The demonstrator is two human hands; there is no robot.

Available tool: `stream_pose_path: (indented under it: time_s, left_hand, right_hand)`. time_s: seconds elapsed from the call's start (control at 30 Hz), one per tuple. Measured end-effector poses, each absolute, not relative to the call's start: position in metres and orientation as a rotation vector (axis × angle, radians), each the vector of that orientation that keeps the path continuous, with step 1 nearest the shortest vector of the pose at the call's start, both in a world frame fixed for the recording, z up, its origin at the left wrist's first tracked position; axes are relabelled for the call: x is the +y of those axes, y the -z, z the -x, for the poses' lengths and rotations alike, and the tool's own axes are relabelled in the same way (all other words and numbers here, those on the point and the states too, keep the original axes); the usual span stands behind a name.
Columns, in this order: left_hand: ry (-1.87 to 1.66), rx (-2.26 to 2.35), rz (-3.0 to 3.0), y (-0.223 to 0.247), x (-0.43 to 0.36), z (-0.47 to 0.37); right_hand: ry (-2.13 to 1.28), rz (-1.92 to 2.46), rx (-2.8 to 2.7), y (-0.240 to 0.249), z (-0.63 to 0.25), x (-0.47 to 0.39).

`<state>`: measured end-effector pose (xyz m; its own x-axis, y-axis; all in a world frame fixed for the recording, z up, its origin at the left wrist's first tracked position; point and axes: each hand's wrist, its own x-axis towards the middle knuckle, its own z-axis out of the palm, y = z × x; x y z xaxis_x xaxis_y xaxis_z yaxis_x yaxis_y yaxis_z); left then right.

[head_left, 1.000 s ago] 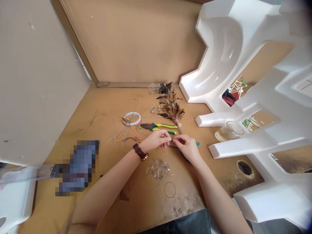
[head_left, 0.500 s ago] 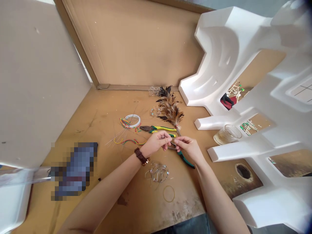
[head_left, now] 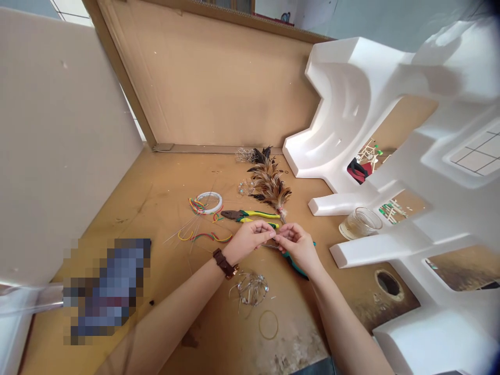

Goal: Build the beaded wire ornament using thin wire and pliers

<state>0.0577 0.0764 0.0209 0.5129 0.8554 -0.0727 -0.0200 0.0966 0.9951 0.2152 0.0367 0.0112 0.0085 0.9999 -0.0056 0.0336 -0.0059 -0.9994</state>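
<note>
Two hands, our left (head_left: 254, 235) and right (head_left: 296, 246), meet with fingertips pinched together, on what we cannot tell. Pliers (head_left: 242, 214) lie at their ten o'clock, beaded wire (head_left: 253, 289) at seven; our left wrist, dipping, could snag its strands.

The left hand (head_left: 255, 235) and right hand (head_left: 294, 244) meet at the fingertips (whatever they pinch is too small to tell), near yellow-green pliers (head_left: 233, 214), a feather duster (head_left: 269, 179) and a beaded wire ring (head_left: 253, 289)
</note>
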Motion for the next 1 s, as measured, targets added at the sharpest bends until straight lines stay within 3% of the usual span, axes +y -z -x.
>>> stream_pose_path:
  time_s: [0.23,0.43,0.7,1.0]
  left_hand:
    - [-0.784,0.839,-1.45,-0.029,0.075,-0.057]
    - [-0.819,0.885,-1.468,-0.037,0.076,-0.049]
    - [-0.806,0.844,-1.402,-0.052,0.071,-0.045]
    - [-0.753,0.698,-1.172,-0.066,0.071,-0.035]
  right_hand:
    - [-1.175,1.312,-1.46,-0.027,-0.218,0.026]
    - [-0.364,1.822,-2.155,-0.032,-0.257,0.008]
    - [0.073,2.033,-2.552,-0.012,-0.251,0.0]
    - [-0.04,2.078,-2.549,-0.013,-0.262,0.01]
